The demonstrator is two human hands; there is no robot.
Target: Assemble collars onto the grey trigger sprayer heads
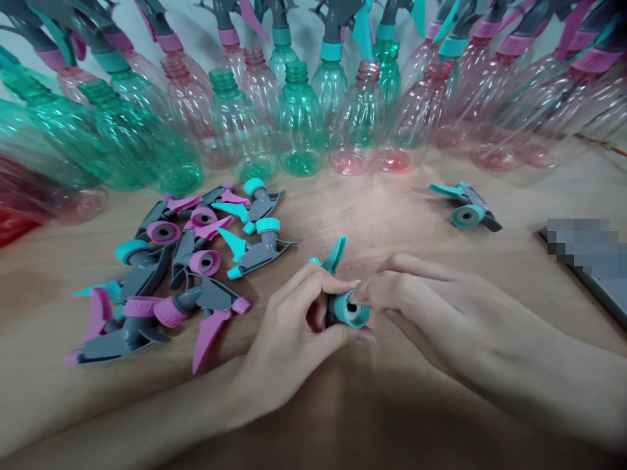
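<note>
My left hand point(298, 326) is closed around a grey and teal trigger spray head point(360, 316), its teal collar facing right and its trigger sticking up behind my fingers. Close against the collar's opening, my right hand point(421, 300) has its fingers pinched together; whatever lies between them is too small to make out. Left of my hands is a pile of loose spray heads point(142, 281), some with pink parts and some with teal. Another teal spray head point(467, 215) lies by itself to the right, beyond my right hand.
Clear green and pink bottles point(300, 124) stand in rows along the back, many fitted with spray heads. At the right edge lies a flat dark device point(595, 281), partly blurred out. Something red point(14, 222) sits at the left edge of the wooden table point(392, 215).
</note>
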